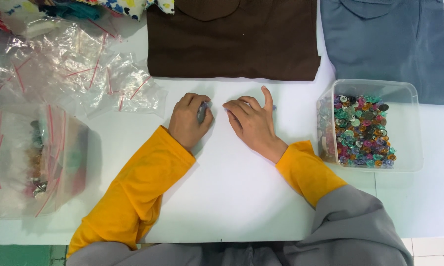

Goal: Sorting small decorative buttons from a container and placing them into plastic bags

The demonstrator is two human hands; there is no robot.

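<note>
White tabletop [241, 197] stretches under a person in yellow sleeves, with a folded brown garment [232, 42] at the far edge and a grey-blue garment [387, 44] beside it. The left hand [188, 120] is curled into a loose fist around a small grey object [202, 112], pinched between thumb and fingers; what it is cannot be told. The right hand [251, 123] rests on the table with fingers bent narrow and the forefinger raised, a small bluish bit just beside its fingertips. A clear tub of coloured buttons [362, 130] stands to the right, empty zip bags [84, 74] and a filled bag [35, 157] to the left. Handling such small pieces well likely calls for a fingertip grip kept low over the table.
</note>
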